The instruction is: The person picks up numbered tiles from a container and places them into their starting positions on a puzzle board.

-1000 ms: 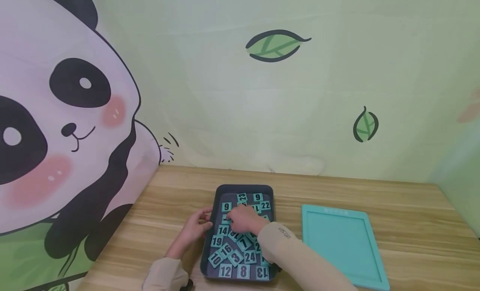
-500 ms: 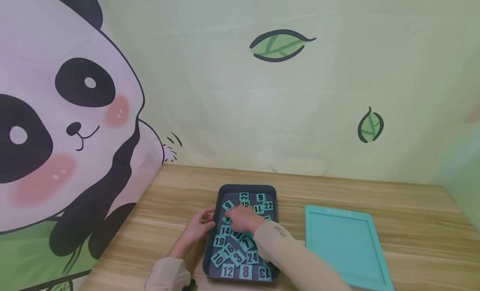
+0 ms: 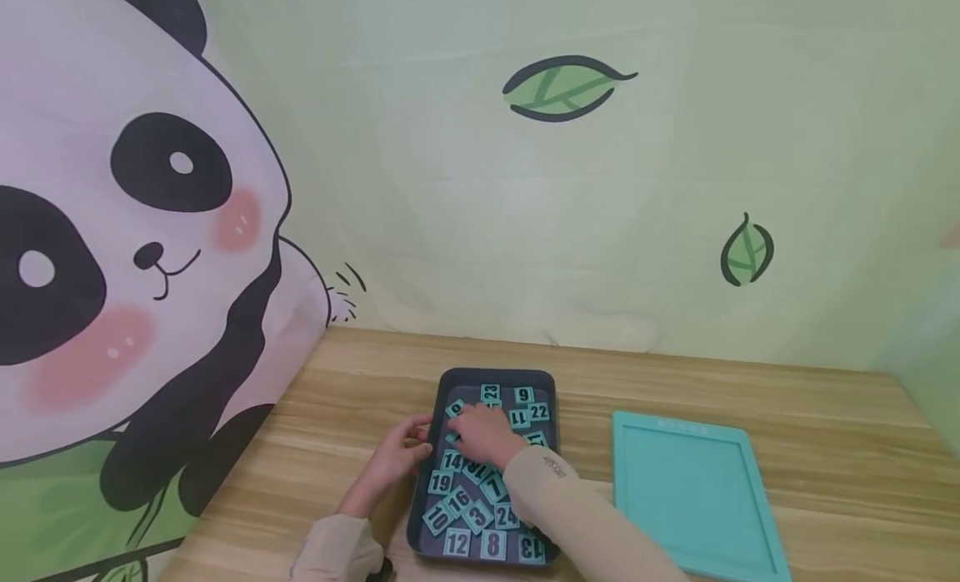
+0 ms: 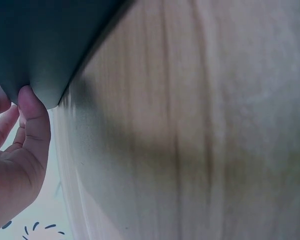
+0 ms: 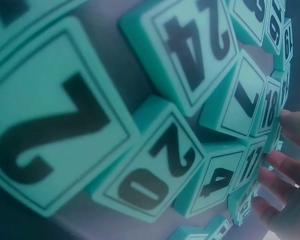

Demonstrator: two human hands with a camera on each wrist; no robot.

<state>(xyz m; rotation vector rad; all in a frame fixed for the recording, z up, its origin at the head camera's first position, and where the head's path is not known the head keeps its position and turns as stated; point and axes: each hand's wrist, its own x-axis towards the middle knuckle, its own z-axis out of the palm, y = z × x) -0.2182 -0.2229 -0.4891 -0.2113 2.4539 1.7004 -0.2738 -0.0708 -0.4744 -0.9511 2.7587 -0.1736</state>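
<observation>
Clearly, the tiles (image 3: 493,544) lie loose inside the tray (image 3: 497,376), some touching their neighbours, and their thick edges and smooth, numbered faces suggest stiff plastic: light, hard to break, and apt to slide on the tray's floor when nudged. A pinch across two opposite edges should hold best; pressing on the flat face would probably just push a tile along, and where tiles crowd together near the tray's middle, there is little room for fingertips between them. The right hand (image 3: 483,436) reaches down over the tray's far half, its fingers among the tiles near the left wall; the fingertips are partly hidden, so I cannot tell whether they grasp one. The left hand (image 3: 393,461) rests against the outside of the tray's left wall, thumb and fingers relaxed, clutching nothing. The tray itself looks rigid and not heavy, so steadying it by that wall or its rim seems sensible. To the tray's right, near but not touching, the board (image 3: 693,490) lies flat on the table (image 3: 840,449)
</observation>
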